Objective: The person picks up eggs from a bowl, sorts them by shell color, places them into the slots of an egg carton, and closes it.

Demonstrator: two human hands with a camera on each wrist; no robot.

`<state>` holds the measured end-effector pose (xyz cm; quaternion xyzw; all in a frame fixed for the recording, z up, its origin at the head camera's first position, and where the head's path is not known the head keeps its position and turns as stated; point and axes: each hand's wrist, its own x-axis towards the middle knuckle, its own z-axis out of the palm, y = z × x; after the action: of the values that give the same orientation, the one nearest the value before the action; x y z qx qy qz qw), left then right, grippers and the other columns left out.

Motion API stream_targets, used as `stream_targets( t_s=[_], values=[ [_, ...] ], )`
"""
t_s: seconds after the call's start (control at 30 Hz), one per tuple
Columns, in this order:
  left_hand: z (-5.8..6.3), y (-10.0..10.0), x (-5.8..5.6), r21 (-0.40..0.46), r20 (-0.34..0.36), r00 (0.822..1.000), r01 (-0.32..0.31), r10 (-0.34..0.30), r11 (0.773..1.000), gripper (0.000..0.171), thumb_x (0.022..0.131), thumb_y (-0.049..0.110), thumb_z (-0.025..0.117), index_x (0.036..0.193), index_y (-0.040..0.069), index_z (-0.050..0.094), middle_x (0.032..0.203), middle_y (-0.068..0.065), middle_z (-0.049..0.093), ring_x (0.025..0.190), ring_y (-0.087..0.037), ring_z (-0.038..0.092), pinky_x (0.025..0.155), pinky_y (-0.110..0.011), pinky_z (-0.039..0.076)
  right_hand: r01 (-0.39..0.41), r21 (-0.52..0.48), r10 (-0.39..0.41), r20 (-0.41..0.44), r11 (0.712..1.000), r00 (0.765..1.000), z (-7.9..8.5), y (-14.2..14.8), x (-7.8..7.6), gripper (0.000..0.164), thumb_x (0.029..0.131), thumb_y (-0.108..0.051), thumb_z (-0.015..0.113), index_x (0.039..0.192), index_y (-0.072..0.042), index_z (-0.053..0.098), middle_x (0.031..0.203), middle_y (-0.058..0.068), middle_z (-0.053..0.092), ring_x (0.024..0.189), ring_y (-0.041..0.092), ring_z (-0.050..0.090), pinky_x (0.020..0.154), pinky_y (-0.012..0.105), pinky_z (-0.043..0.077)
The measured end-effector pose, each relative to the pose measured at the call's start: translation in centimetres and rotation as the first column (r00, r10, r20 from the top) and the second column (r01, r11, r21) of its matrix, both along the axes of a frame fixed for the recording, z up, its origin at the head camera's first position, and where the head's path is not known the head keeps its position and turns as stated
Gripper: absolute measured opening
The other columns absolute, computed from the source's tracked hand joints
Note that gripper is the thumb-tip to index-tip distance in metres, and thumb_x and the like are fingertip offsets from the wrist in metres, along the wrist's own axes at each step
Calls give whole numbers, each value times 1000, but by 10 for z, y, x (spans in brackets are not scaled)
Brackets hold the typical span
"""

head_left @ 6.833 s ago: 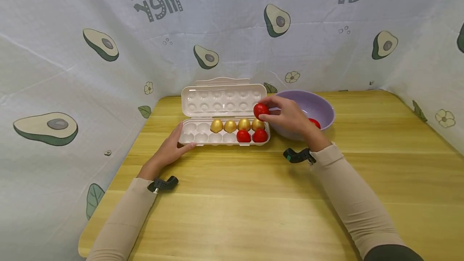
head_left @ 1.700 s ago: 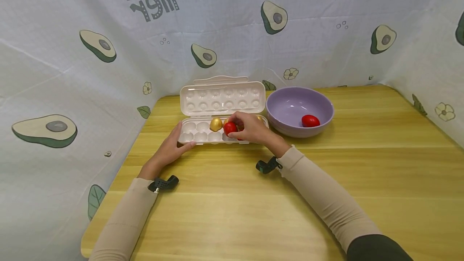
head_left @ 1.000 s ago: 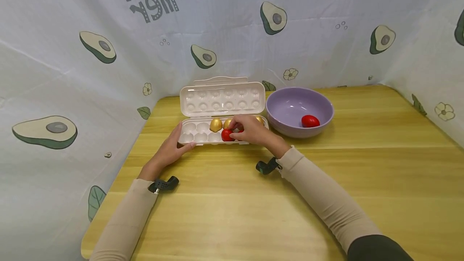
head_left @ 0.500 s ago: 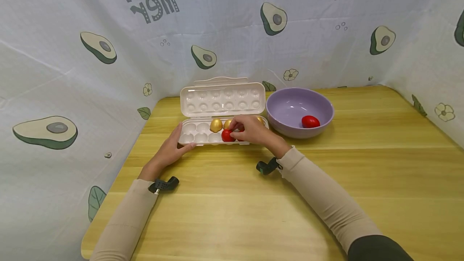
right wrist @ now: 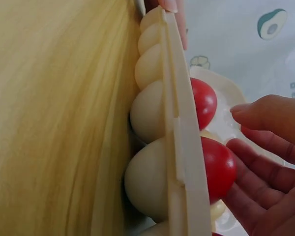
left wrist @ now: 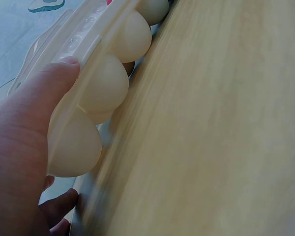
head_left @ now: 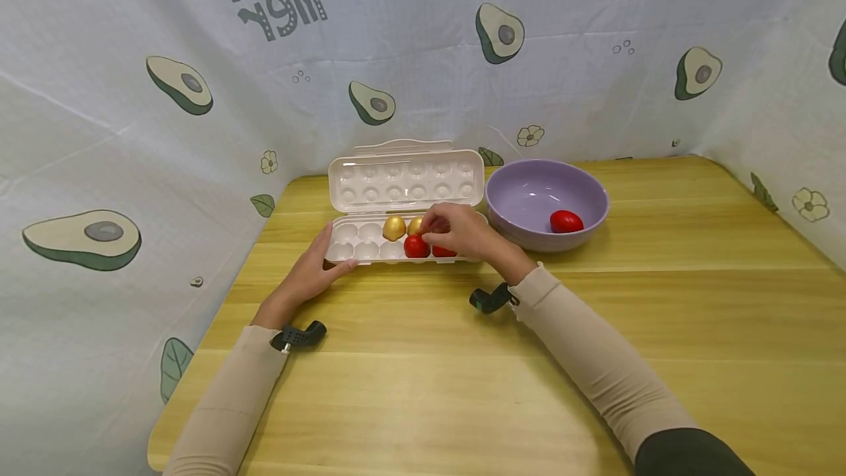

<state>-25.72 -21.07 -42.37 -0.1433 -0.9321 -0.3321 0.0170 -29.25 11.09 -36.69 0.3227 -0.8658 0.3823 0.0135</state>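
Observation:
A cream plastic egg carton (head_left: 366,250) lies with its lid raised behind it. My left hand (head_left: 309,272) holds its left end, the thumb (left wrist: 64,73) on the front rim and the fingers round the end. My right hand (head_left: 465,232) is over the right half, thumb and fingertips apart. Just left of those fingertips a red egg (head_left: 416,247) sits in a front-row cup. A second red egg (head_left: 443,250) shows partly beneath the hand. Gold eggs (head_left: 394,228) stand in the back row. The hand hides the carton's right end.
A purple bowl (head_left: 522,235) stands right of the carton with one red egg (head_left: 566,222) in it. Behind the wooden table (head_left: 423,373) hangs a white curtain (head_left: 429,35) printed with avocados. Wrist cameras sit on both forearms.
Since the first frame, my right hand has carried a red egg left into a front-row cup. It has now let go and risen slightly. The left hand has kept its place.

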Motion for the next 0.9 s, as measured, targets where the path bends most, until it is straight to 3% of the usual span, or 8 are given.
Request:
stream_targets(
  t_s=[0.3, 0.9],
  values=[
    [1, 0, 0, -7, 1, 1000, 1, -1, 1000, 99, 91, 51, 61, 155, 5, 1, 161, -11, 6, 146, -30, 11, 116, -49, 14, 11, -38, -13, -39, 999, 999, 5, 8, -5, 16, 85, -11, 74, 96, -3, 66, 92, 6, 70, 88, 20, 67, 85, 36, 54],
    [0, 0, 0, 5, 6, 1000, 1, -1, 1000, 100, 90, 51, 62, 155, 5, 1, 161, -11, 6, 146, -29, 11, 116, -49, 14, 55, -93, -50, 57, 994, 997, 18, 29, -7, 19, 88, -12, 71, 101, 0, 65, 96, 10, 68, 95, 26, 66, 90, 42, 52]
  ],
)
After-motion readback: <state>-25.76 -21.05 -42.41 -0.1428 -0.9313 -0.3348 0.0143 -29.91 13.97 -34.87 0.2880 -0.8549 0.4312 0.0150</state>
